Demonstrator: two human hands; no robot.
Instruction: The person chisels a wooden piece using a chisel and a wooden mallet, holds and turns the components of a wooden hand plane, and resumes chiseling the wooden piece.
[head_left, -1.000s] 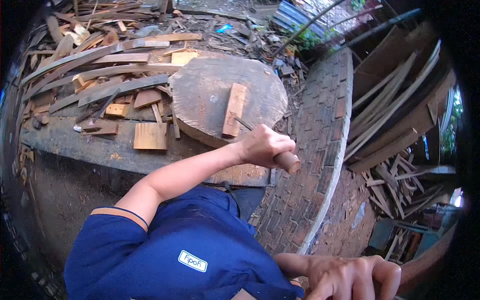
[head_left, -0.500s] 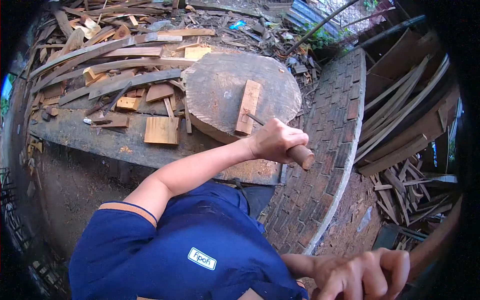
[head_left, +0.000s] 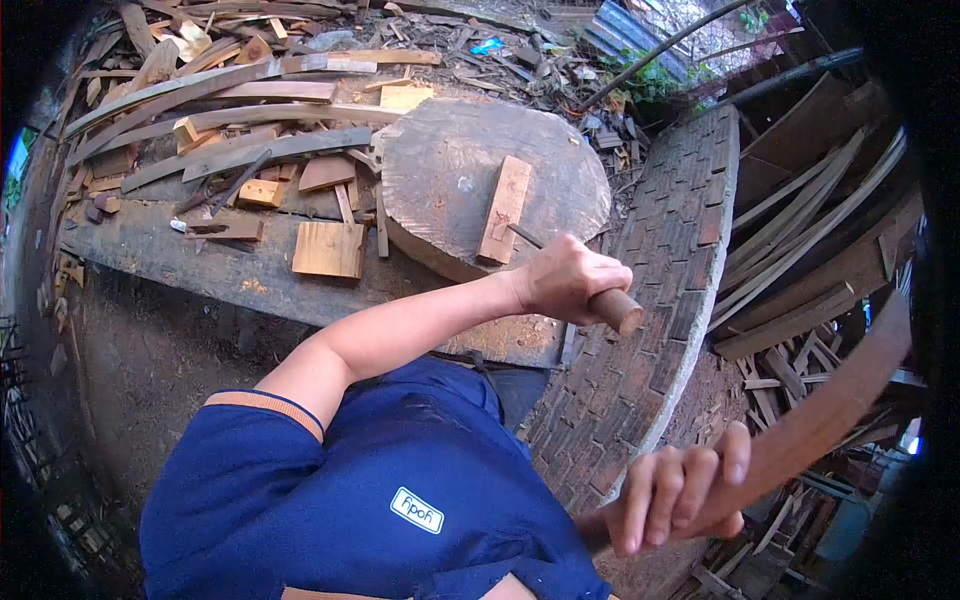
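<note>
My left hand (head_left: 575, 280) is wrapped round a chisel, whose wooden handle (head_left: 618, 312) sticks out past the fist. The chisel's thin metal shank (head_left: 525, 236) slants to a carved spot on a small wooden block (head_left: 507, 205). That block lies on a large round tree-stump slab (head_left: 440, 175). At the lower right, my right hand (head_left: 680, 490) grips a long wooden club (head_left: 815, 430), tilted up to the right and apart from the chisel. The club's far end is blurred.
A worn plank bench (head_left: 170, 255) holds a square wood block (head_left: 330, 248) and several offcuts. Curved strips (head_left: 250, 115) are piled at the back left. A curved brick-patterned slab (head_left: 650, 300) runs along the right, with scrap wood (head_left: 800, 230) beyond.
My right hand has turned and shifted slightly up and left, bringing the club more fully into view. My left hand still keeps the chisel on the block; the view has shifted slightly.
</note>
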